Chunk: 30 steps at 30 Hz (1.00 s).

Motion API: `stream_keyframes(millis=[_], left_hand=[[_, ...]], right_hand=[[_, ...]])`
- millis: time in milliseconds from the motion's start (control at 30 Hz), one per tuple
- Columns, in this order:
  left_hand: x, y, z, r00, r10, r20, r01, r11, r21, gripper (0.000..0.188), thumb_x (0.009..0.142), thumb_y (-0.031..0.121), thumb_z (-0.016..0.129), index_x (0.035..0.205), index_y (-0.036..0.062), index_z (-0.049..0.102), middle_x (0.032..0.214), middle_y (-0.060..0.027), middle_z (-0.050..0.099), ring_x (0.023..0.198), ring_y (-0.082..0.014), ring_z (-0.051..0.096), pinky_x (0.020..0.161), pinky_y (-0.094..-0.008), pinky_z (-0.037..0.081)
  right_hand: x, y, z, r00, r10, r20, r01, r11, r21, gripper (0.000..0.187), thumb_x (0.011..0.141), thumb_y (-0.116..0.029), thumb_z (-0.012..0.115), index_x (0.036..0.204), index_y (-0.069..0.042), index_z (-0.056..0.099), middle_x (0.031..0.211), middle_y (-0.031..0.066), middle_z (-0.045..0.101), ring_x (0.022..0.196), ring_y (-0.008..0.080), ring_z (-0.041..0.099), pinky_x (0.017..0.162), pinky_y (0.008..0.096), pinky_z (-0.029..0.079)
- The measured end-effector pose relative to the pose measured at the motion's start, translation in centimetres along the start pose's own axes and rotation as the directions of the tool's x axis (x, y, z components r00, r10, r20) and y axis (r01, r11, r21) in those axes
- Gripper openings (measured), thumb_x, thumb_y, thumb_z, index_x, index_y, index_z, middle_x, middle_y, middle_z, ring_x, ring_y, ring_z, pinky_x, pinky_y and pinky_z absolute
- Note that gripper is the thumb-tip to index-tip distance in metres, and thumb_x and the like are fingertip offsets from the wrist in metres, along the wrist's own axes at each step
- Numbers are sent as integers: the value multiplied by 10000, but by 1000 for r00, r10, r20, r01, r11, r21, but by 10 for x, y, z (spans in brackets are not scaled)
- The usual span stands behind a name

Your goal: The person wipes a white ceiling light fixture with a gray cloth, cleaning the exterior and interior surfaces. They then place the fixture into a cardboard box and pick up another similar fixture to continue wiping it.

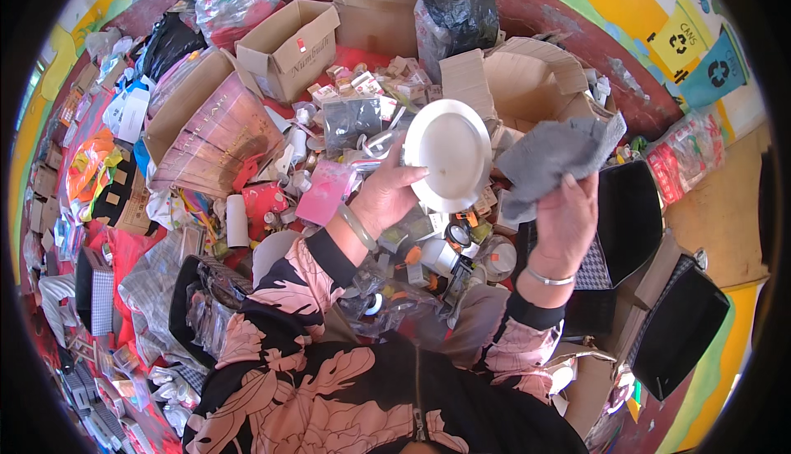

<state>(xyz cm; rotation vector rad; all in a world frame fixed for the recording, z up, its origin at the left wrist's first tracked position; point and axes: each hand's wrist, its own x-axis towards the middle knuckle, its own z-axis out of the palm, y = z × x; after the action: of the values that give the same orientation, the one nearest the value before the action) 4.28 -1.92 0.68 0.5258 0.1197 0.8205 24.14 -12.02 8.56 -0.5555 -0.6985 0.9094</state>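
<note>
My left hand [385, 200] grips a round white plate-like disc [447, 157] by its left edge, with the thumb on its face. The disc is tilted up, and its raised rim surrounds a paler middle with a small dark mark. To the right, my right hand [567, 219] pinches a crumpled grey cloth [554, 156] that spreads above the fingers. Cloth and disc are close together, but apart. Below both hands lies a jumble with a clear round container [497, 258], a white cup-like piece [439, 256] and orange-and-black small parts. A pink box [326, 192] lies just left of my left wrist.
An open cardboard box [288, 50] and a taller carton [375, 17] stand at the back. Another opened carton [527, 83] is behind the cloth. Black-lined boxes [628, 219] stand at right. A pink printed box [218, 133] leans at left, amid heaped small boxes and plastic bags.
</note>
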Motion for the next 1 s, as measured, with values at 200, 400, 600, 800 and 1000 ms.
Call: stream_keyframes(millis=[200,400,600,800,1000], left_hand=[[-8,-16,8,1000,-25,1,25,992,127,773,694,21,688,1358,80,297,1259,-86,431,1175,-216,429,999,-377,346],[-10,-16,0,1000,22,7,-23,988,153,818,699,82,737,1365,96,262,1243,-63,431,1160,-197,434,984,-362,358],[-8,1,-25,992,123,27,-125,987,104,816,662,207,792,1324,98,326,1214,-59,463,1128,-228,470,962,-378,388],[-15,17,-10,992,118,42,-119,992,34,865,655,256,790,1344,64,303,1252,-83,450,1163,-237,452,971,-396,395],[-7,8,-8,997,9,72,-10,1000,25,798,680,144,751,1344,77,312,1275,-76,434,1181,-213,439,979,-380,380]], right_hand=[[0,78,5,956,-239,172,270,478,-836,440,862,-61,513,1288,-20,413,1211,167,510,1082,285,496,959,362,356],[-3,91,17,897,-37,439,416,401,-816,443,890,-196,493,1304,-55,421,1323,147,439,1258,359,355,1049,409,260],[-15,71,35,765,207,610,454,499,-738,370,840,-124,545,1200,-42,528,1124,196,564,1090,375,497,987,428,339],[-8,47,29,678,317,664,480,493,-725,367,665,87,578,986,-70,659,1019,152,590,972,333,558,840,375,438],[-2,49,26,983,-31,183,181,362,-914,275,717,44,572,955,-65,657,957,134,581,878,238,588,767,300,467]])
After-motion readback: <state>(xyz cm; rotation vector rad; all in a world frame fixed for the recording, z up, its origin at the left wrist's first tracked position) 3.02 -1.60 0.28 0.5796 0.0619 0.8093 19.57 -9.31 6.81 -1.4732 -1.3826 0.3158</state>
